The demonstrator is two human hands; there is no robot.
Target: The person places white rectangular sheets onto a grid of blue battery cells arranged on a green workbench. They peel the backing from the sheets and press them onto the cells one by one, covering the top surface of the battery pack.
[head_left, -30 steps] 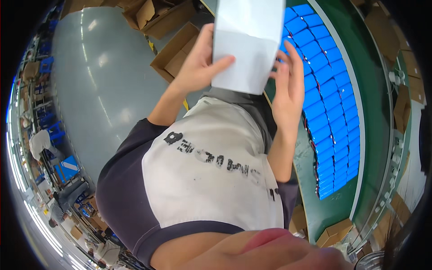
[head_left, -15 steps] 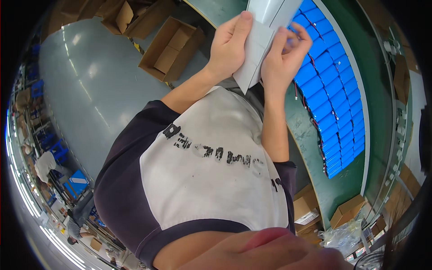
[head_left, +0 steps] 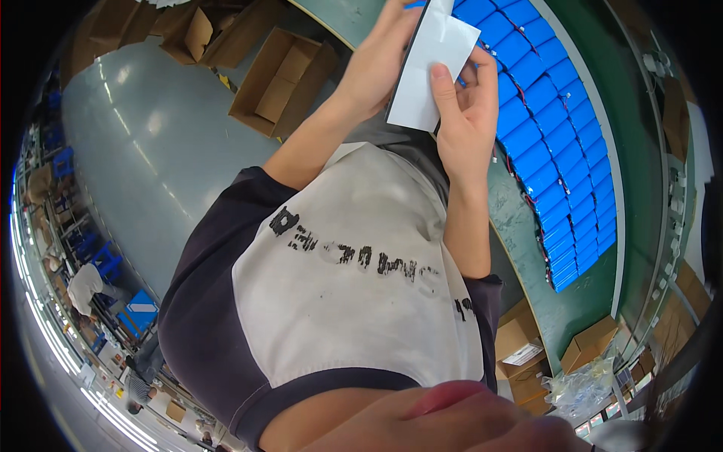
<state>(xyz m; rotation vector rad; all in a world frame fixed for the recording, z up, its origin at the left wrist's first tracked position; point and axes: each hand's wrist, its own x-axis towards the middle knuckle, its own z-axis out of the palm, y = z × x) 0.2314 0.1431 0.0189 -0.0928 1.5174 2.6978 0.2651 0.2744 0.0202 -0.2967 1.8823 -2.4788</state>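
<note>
Between my hands is a flat white piece [head_left: 433, 71] with a smooth, lightly creased face and a thin black edge along its left side; its top runs out of the picture. My right hand [head_left: 468, 113] grips it from the right, thumb pressed on the white face and fingers behind. On the other side my left hand [head_left: 374, 64] holds it along the black edge, its fingertips partly hidden and cut off at the top. Just right of my right hand lie rows of blue wrapped battery packs [head_left: 550, 135] with thin red and black wires and small white connectors.
The packs lie on a green worktop [head_left: 538, 279] with a pale raised rim [head_left: 619, 248]. An open cardboard box [head_left: 282, 83] stands to the left. Smaller cartons [head_left: 520, 343] and clear plastic bags [head_left: 580, 388] are at the lower right. People work at far-left benches.
The white piece has been turned, so its black edge and broad white face now show. My right thumb has moved onto that face, and my left hand has shifted up.
</note>
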